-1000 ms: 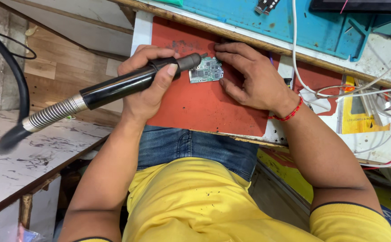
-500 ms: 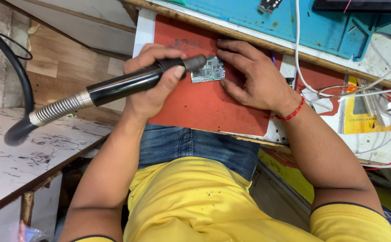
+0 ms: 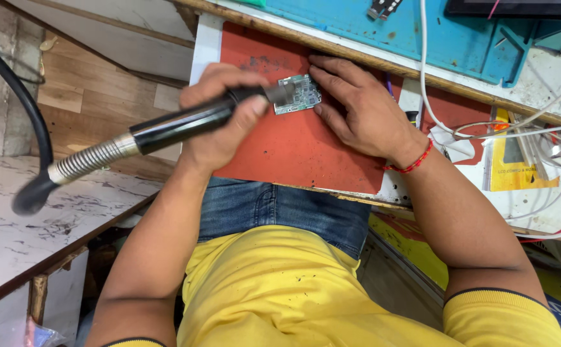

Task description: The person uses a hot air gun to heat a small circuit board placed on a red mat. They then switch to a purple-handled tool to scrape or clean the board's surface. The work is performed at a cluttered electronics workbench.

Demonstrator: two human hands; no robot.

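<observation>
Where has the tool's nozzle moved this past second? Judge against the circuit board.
Yes, slightly: the tool has drawn its nozzle nearer the person, beside the circuit board.

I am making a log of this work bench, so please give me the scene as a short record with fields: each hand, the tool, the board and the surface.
left hand: grips the black tool handle
right hand: lies flat, fingers pressing the board's edge
tool: black handle with a metal spring sleeve and a black hose, tip over the board
board: small green circuit board, lying flat
surface: red mat
behind: blue tray, white cables
</observation>
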